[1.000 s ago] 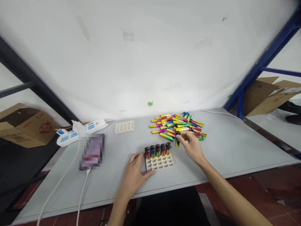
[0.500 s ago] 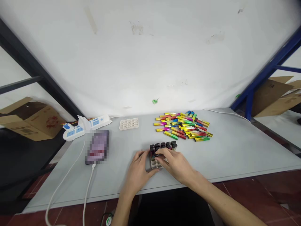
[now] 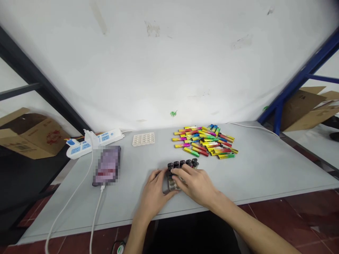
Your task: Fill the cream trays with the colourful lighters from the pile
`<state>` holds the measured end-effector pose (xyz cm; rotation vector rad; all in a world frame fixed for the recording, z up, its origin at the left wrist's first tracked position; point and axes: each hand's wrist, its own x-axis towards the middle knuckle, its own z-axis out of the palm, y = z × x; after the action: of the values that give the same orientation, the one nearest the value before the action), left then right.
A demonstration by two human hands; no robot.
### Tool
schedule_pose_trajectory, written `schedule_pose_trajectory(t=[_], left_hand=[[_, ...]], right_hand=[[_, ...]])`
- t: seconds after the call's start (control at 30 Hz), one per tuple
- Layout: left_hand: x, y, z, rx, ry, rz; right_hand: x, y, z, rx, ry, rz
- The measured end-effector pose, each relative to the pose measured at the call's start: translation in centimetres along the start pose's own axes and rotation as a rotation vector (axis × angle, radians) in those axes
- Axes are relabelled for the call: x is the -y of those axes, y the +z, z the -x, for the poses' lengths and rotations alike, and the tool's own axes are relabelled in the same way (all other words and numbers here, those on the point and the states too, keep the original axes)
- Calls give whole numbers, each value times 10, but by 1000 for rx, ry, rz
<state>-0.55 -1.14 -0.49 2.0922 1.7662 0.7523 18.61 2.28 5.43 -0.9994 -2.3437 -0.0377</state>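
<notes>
A small pale tray (image 3: 173,186) with rows of holes lies near the table's front edge. Several black-topped lighters (image 3: 182,163) stand upright in its far rows; some front holes show bare. My left hand (image 3: 155,190) grips the tray's left side, thumb at the near corner and fingers along the far left. Over the tray, my right hand (image 3: 194,183) pinches a black-topped lighter at the left end of a row, thumb and forefinger closed on it. Its lower part is hidden by the fingers and tray. My right hand also covers the tray's right part.
Behind the tray lies a heap of shiny multicoloured lighter-shaped pieces (image 3: 206,141). A second pale holed tray (image 3: 143,139) rests farther back. At left are a phone (image 3: 108,164) with a white cable and a power strip (image 3: 95,143). Cardboard boxes (image 3: 34,134) flank the table.
My right hand has shifted slightly left over the tray, its pinching fingers now at the left end of a row. My left hand keeps its hold. The view has moved slightly.
</notes>
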Motion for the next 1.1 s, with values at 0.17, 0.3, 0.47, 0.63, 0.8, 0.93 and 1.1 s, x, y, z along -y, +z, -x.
schedule_pose_trajectory(t=[0.17,0.3,0.47,0.63,0.8,0.93,1.1], left_hand=[[-1,-1,0,22,-36,11],[-2,-3,-1,50,-64,5],[0,-1,0,55,-81,1],[1,-1,0,42,-68,-10],[-1,-2,-1,59,-92,-38],[-1,-2,0,55,-87,-36],[0,-1,0,55,-76,-41]], right_hand=[[-44,-13,-9,-242,123,-78],[-95,-10,-16,-120,416,112],[-129,13,-3,75,333,235],[-126,22,10,4,271,191],[-119,21,10,85,250,170],[-116,23,10,100,246,179],[-116,22,10,78,254,153]])
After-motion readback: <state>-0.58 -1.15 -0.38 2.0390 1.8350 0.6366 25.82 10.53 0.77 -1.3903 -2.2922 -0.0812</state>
